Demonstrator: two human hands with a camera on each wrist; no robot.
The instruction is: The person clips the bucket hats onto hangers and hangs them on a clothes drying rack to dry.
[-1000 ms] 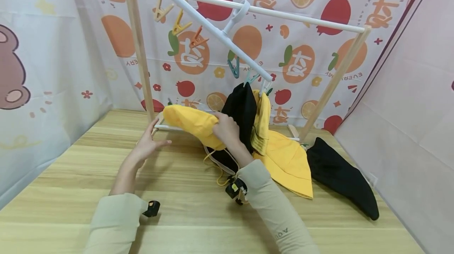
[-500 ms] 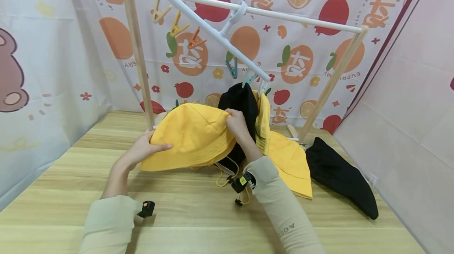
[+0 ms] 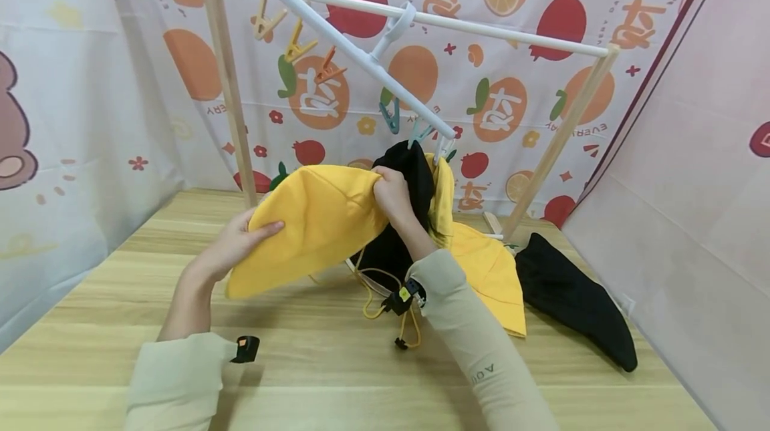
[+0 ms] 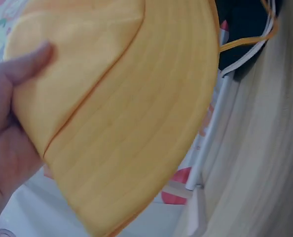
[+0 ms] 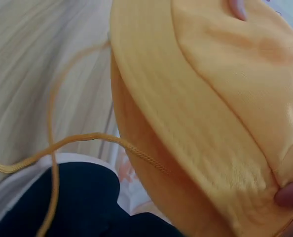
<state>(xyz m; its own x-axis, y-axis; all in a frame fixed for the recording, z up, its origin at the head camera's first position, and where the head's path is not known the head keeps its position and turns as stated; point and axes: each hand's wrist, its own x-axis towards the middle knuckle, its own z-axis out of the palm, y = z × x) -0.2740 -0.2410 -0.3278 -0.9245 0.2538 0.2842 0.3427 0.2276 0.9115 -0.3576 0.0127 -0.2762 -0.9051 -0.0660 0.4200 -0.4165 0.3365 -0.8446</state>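
Both hands hold a yellow bucket hat (image 3: 313,217), stretched sideways above the table. My left hand (image 3: 231,244) grips its left side, with the thumb (image 4: 30,64) lying across the outside of the crown. The right hand (image 3: 394,197) pinches the fabric at the right end of the crown. In the right wrist view, a yellow cord (image 5: 94,137) hangs from under the stitched brim. Just behind the right hand, a black hat (image 3: 415,160) hangs from a light-blue clip (image 3: 419,133). Beside it, another yellow hat (image 3: 444,194) hangs from a white clip (image 3: 443,149).
A white hanger (image 3: 343,43) hangs slanted from the rack's top bar (image 3: 511,33). Along its left half dangle yellow and orange clips (image 3: 296,43), and a teal clip (image 3: 391,117). A yellow hat (image 3: 487,277) and a black hat (image 3: 571,304) lie on the table at right.
My left hand has closed on the hat's left side, where it was apart before. The hat, earlier bunched edge-on in the right hand, is now spread and tilted, its left end lower.
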